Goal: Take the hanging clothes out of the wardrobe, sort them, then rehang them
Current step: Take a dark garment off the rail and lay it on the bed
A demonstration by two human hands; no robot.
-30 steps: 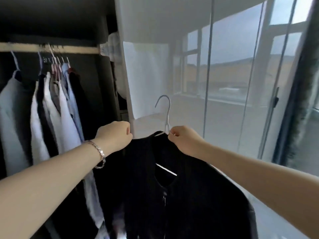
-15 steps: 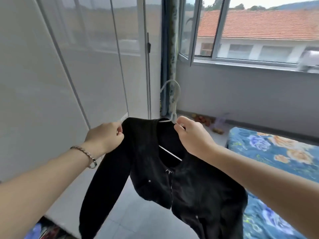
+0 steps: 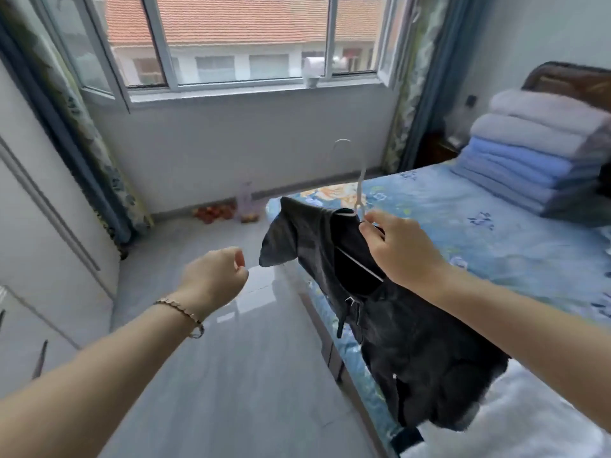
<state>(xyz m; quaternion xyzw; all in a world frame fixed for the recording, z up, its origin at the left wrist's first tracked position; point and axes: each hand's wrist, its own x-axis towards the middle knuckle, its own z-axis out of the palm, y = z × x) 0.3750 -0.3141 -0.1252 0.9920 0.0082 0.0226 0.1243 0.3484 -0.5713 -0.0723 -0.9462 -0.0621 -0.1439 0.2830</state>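
A black jacket hangs on a white hanger, swung out over the edge of the bed. My right hand grips the hanger at the base of its hook, at the jacket's collar. My left hand is in the air to the left of the jacket, fingers curled, holding nothing; a bracelet sits on its wrist. One shoulder of the jacket sticks out toward my left hand without touching it. The wardrobe is out of view.
The bed has a blue flowered sheet, with a stack of folded blankets near the headboard and white fabric at its near end. A grey tiled floor lies left of the bed. White cabinet doors stand at left, a window ahead.
I have turned from the wardrobe to the bed, carrying the jacket on its hanger. My left hand has let go of the jacket's shoulder and now hangs free.
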